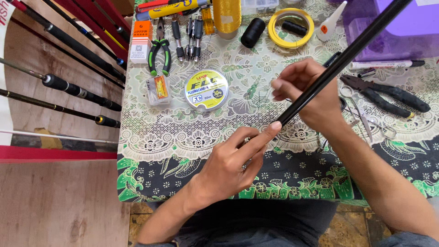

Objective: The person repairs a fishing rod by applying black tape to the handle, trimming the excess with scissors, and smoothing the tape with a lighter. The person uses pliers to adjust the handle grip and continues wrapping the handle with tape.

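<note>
A long black rod section (347, 55) runs from the top right down to the middle of the view. My right hand (306, 93) is wrapped around it near its lower end. My left hand (235, 162) pinches the rod's lower tip between thumb and forefinger, above the lace-covered table (151, 137). A round clear spool of fishing line (206, 89) lies flat just left of my hands.
Black pliers (388, 96) and small scissors (366, 119) lie right of my right hand. Green-handled pliers (159, 52), a black thread spool (252, 32), a yellow tape roll (291, 27) and a gold thread cone (227, 16) sit farther back. Several fishing rods (68, 87) lean at the left.
</note>
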